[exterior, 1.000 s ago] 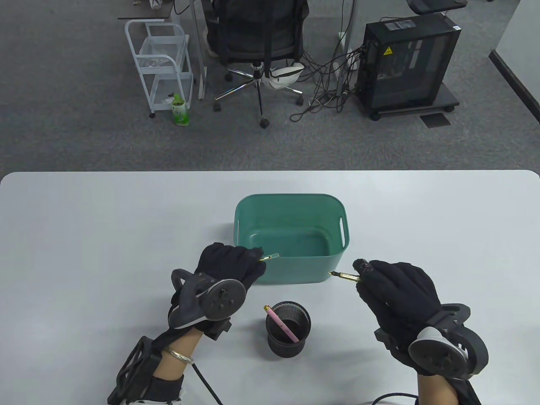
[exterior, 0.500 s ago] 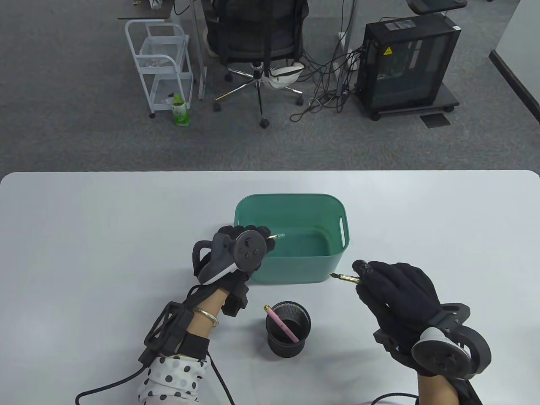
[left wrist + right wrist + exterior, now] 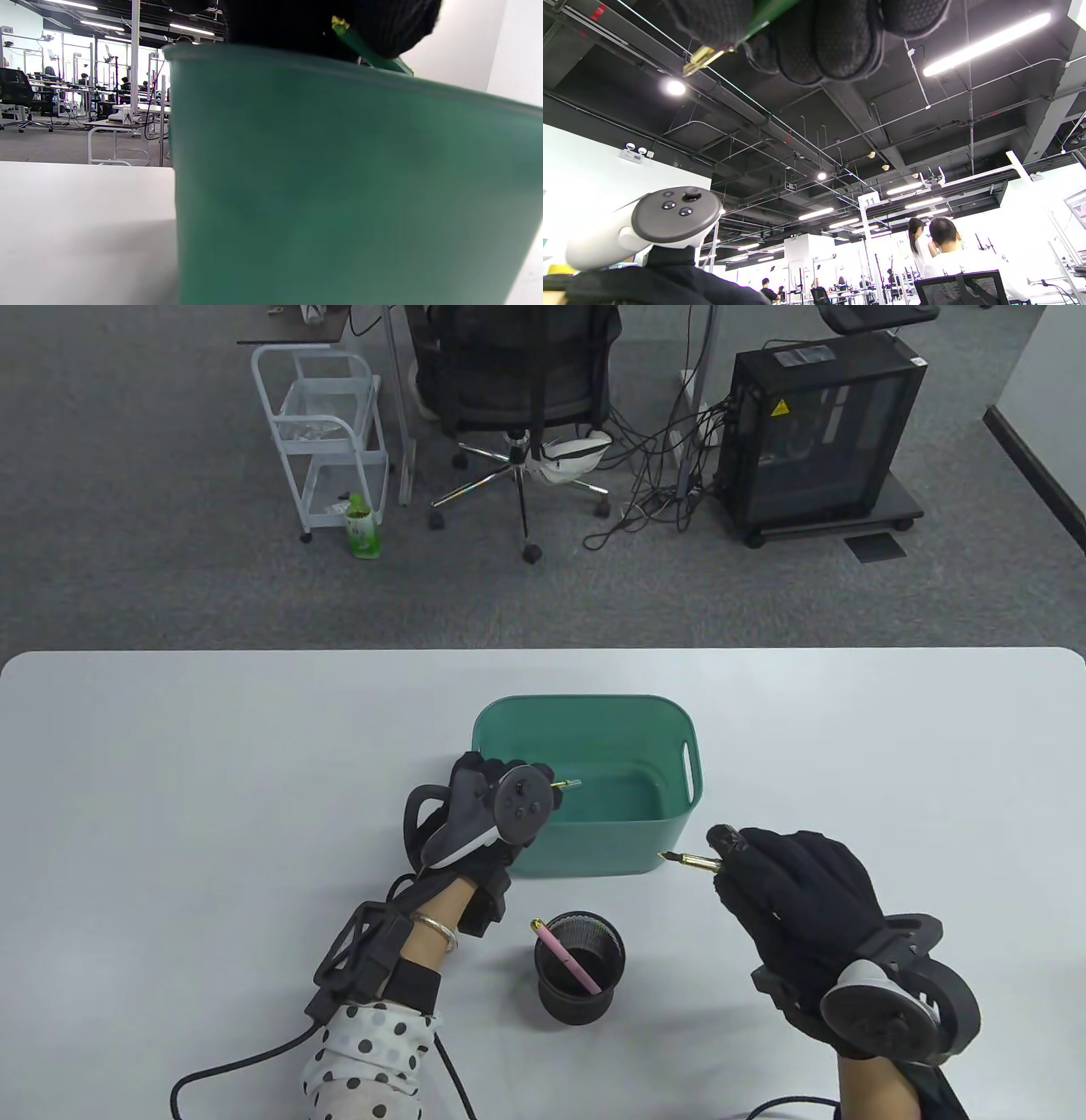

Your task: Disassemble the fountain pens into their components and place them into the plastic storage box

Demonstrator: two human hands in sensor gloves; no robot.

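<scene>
Table view: green plastic storage box (image 3: 585, 712) stands mid-table, open-topped; no loose parts can be made out on its floor. Black mesh pen cup (image 3: 579, 969) sits near the box, on the person's side, holding one pink pen (image 3: 566, 956) leaning against its rim. Left hand (image 3: 496, 810) is raised at the box's near-left corner, fingers curled round a green pen barrel (image 3: 564, 785) whose tip projects over the box interior. Right hand (image 3: 793, 891) is off the box's near-right corner, outside it, pinching a gold nib section (image 3: 694, 862) that points toward the box wall. White table (image 3: 170, 780) lies open to left, right and far side. Beyond the far edge stand an office chair (image 3: 517, 381), a white cart (image 3: 327, 432) and a computer tower (image 3: 819, 432).

Left wrist view: box wall (image 3: 339, 190) fills most of the frame; gloved fingers (image 3: 394, 25) above the rim grip the green barrel (image 3: 369, 53).

Right wrist view: curled fingers (image 3: 835, 38) clamp a green section with gold end (image 3: 702, 57); ceiling behind.
</scene>
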